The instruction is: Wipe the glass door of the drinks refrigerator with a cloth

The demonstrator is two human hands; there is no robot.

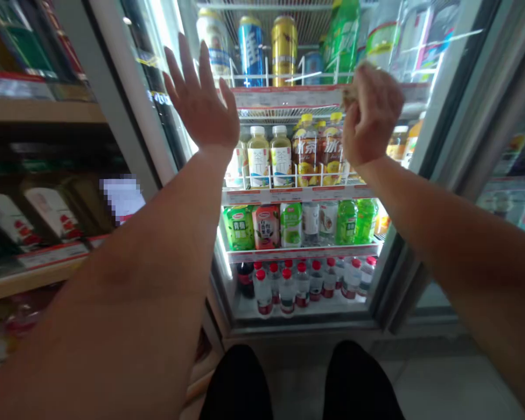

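My left hand (pixel 203 105) is raised with its fingers spread, holding nothing, at the left side of the drinks fridge's glass door (pixel 289 326). Whether its palm touches the glass I cannot tell. Higher on the right, my right hand (pixel 371 116) is closed around a crumpled brownish cloth (pixel 349 96), held up against or close to the glass. Most of the cloth is hidden by the fingers. Behind the glass, cans such as a gold can (pixel 284 49) and a green bottle (pixel 343 41) stand on the upper shelf.
Lower fridge shelves hold tea bottles (pixel 282 157), green drink bottles (pixel 291 224) and several red-capped water bottles (pixel 286 291). A wooden shelf (pixel 39 111) with dark bottles and boxes stands on the left. The metal door frame (pixel 437 175) runs down the right. My knees (pixel 240 379) are below.
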